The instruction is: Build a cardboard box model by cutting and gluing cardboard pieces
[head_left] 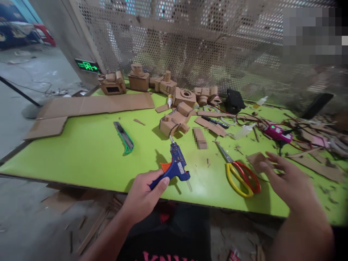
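Note:
My left hand (146, 192) is wrapped round the handle of a blue hot glue gun (178, 163), whose orange trigger and clear glue stick show. Its nozzle points away from me, just in front of a cardboard model (175, 121). My right hand (285, 177) grips a small piece of cardboard (256, 161) between thumb and fingers, at the right of the table. Beside that hand lie scissors (239, 177) with one yellow and one red handle. A small cardboard strip (200, 138) lies between the glue gun and the scissors. Farther left rests a green utility knife (124, 138).
Several cardboard models (138, 78) line the back of the green table (89, 156), before a perforated metal screen (190, 47). A long cardboard sheet (98, 105) lies at left. Wires, a magenta device (277, 133), bottles and cardboard scraps crowd the right side.

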Demonstrator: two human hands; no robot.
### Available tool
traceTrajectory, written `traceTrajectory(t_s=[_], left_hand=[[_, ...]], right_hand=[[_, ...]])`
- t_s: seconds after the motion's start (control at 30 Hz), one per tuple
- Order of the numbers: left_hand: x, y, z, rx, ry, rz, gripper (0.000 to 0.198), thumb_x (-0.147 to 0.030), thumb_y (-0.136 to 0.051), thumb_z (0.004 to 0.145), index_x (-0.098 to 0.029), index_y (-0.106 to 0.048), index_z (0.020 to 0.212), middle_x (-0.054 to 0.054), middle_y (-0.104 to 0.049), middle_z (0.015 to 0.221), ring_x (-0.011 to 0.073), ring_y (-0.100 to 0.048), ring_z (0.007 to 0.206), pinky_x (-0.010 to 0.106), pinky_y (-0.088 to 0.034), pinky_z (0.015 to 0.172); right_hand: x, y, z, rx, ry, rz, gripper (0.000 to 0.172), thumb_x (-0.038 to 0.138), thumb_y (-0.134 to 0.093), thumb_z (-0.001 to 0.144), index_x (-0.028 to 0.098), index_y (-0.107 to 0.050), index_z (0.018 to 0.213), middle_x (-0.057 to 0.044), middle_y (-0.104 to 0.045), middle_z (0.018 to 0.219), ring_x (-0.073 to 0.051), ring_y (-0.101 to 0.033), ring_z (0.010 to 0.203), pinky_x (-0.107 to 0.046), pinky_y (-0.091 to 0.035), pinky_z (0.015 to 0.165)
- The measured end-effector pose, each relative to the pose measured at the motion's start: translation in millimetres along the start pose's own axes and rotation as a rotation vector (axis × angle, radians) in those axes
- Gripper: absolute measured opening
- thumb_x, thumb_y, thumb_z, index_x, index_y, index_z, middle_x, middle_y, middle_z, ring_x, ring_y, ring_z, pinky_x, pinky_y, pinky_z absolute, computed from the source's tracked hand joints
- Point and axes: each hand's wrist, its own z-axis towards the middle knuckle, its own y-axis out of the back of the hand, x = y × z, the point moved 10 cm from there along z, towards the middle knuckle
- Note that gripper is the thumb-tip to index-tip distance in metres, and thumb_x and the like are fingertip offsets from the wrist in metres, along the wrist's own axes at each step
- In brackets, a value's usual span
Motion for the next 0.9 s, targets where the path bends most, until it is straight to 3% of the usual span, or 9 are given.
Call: traceTrajectory(t_s=[0.07,0.1,0.17,0.23,0.33,0.57,0.73,0.9], left_hand=[[-7.1,-4.7,3.2,0.012,-0.034,0.031,0.032,-0.041,-0.051,0.095,-0.016,-0.064,0.081,-0.001,-0.060,0.068,0.0132,-0.051,0.062,0.023,-0.037,0.056],[-11.7,-8.1,5.5,0.017,-0.056,0.051,0.032,-0.041,-0.051,0.095,-0.016,-0.063,0.080,-0.001,-0.059,0.067,0.0129,-0.050,0.061,0.023,-0.036,0.056],[-22.3,-16.4,10.6,0.027,-0.111,0.103,0.033,-0.040,-0.051,0.096,-0.016,-0.060,0.075,-0.001,-0.056,0.065,0.0123,-0.048,0.059,0.024,-0.035,0.057],[-32.4,-25.5,15.0,0.036,-0.170,0.155,0.032,-0.038,-0.050,0.096,-0.017,-0.057,0.074,-0.001,-0.056,0.065,0.0121,-0.049,0.059,0.024,-0.035,0.058],[-41.8,-37.1,18.1,0.049,-0.245,0.213,0.028,-0.035,-0.050,0.097,-0.017,-0.058,0.076,0.000,-0.058,0.067,0.0129,-0.052,0.062,0.025,-0.037,0.060],[-49.0,-42.9,12.2,0.009,-0.394,0.291,0.022,-0.029,-0.049,0.097,-0.017,-0.059,0.081,0.001,-0.059,0.069,0.0138,-0.053,0.062,0.025,-0.039,0.059],[-51.6,-41.6,10.4,-0.017,-0.437,0.301,0.020,-0.027,-0.049,0.096,-0.017,-0.057,0.080,0.001,-0.059,0.069,0.0134,-0.052,0.061,0.025,-0.039,0.057],[-50.3,-39.2,10.6,-0.009,-0.426,0.295,0.023,-0.028,-0.048,0.097,-0.018,-0.056,0.078,0.000,-0.058,0.067,0.0131,-0.051,0.060,0.025,-0.038,0.056]], right_hand=[[11.1,11.8,-8.9,-0.095,-0.016,-0.193,0.023,0.038,-0.079,0.074,0.023,-0.077,0.091,-0.014,-0.069,0.078,-0.020,-0.060,0.053,-0.035,-0.035,0.043],[22.8,11.7,-12.9,-0.105,-0.077,-0.141,0.022,0.036,-0.076,0.079,0.024,-0.075,0.097,-0.014,-0.070,0.086,-0.020,-0.062,0.059,-0.035,-0.040,0.046],[67.3,-12.5,-18.0,0.050,-0.127,0.154,0.019,0.036,-0.067,0.088,0.024,-0.070,0.102,-0.008,-0.071,0.088,-0.019,-0.065,0.068,-0.034,-0.051,0.058],[122.2,-41.8,-21.7,0.232,-0.108,0.320,0.021,0.038,-0.067,0.089,0.022,-0.070,0.102,-0.005,-0.071,0.090,-0.017,-0.064,0.070,-0.031,-0.053,0.062],[160.1,-58.8,-20.8,0.247,-0.133,0.304,0.028,0.040,-0.075,0.081,0.018,-0.071,0.098,-0.005,-0.070,0.086,-0.017,-0.062,0.068,-0.030,-0.051,0.060],[145.6,-69.7,-22.8,0.250,-0.241,0.405,0.015,0.032,-0.076,0.081,0.017,-0.075,0.084,-0.002,-0.069,0.075,-0.014,-0.059,0.060,-0.028,-0.048,0.055],[152.8,-71.5,-21.6,0.281,-0.203,0.418,0.011,0.027,-0.073,0.082,0.016,-0.077,0.083,-0.003,-0.070,0.074,-0.013,-0.059,0.058,-0.028,-0.049,0.055],[161.5,-66.2,-19.3,0.205,-0.119,0.438,0.012,0.020,-0.067,0.085,0.018,-0.078,0.081,-0.004,-0.071,0.074,-0.014,-0.064,0.060,-0.027,-0.052,0.057]])
